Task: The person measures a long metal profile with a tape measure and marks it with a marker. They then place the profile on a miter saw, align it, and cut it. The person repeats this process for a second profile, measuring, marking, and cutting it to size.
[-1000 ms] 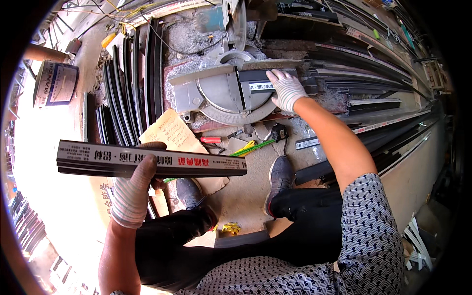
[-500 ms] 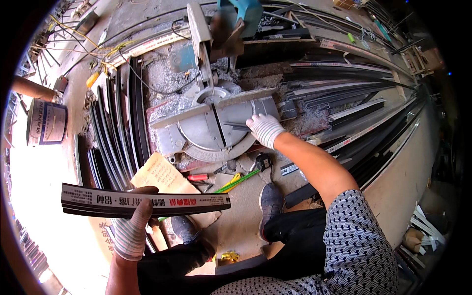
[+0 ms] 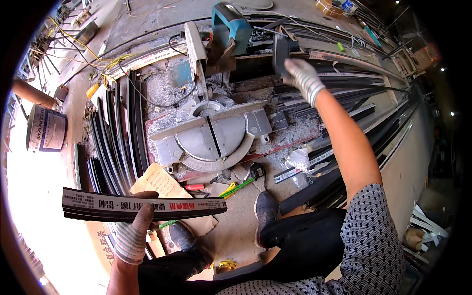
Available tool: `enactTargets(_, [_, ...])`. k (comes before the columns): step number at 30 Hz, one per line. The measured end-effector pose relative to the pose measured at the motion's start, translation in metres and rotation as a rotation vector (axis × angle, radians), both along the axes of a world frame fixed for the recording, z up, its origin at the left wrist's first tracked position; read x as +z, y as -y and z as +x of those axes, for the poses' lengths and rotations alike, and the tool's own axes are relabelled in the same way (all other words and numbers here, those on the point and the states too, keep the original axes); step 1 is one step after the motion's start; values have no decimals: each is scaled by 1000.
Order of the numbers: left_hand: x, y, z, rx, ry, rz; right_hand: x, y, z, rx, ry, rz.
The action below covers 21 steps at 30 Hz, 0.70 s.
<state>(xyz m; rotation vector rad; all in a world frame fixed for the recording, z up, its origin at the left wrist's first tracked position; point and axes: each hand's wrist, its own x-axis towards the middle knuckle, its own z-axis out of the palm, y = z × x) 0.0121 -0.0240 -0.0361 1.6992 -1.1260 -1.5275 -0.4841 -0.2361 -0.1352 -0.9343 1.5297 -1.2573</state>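
My left hand (image 3: 132, 238), in a striped knit glove, grips a long dark metal profile (image 3: 142, 206) wrapped in white printed film and holds it level at the lower left. My right hand (image 3: 305, 78), also gloved, is raised at the upper right beyond the saw, closed on a short dark offcut (image 3: 281, 51) that is blurred. Between the two hands sits a mitre saw with a round grey table (image 3: 211, 137). Its blade guard and teal motor housing (image 3: 231, 24) are tipped up at the back.
Long dark profiles lie stacked left of the saw (image 3: 118, 137) and on the right (image 3: 354, 83). A paint bucket (image 3: 46, 130) stands far left. A cardboard sheet (image 3: 160, 182), a tape measure (image 3: 256, 170) and a green stick (image 3: 236, 188) lie before the saw, near my shoe (image 3: 265, 211).
My right hand left the saw table and rose toward the far right with the short dark piece. The view tilted upward. The left hand still holds the long profile.
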Motion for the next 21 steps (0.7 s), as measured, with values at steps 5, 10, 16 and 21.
enactTargets(5, [8,-4,-4,-6,5,-20,-19,-14,-4,-76,-118,70])
enactTargets(10, [4,-11,2,-7,-3,-58,-118,-115,20,160,-436,492])
enactTargets(16, [3,-22,20,48,12,-111,-203,-217,67,615,-725,837])
enactTargets(21, [12,-24,31,91,55,-178,-252,-274,105,691,-660,888])
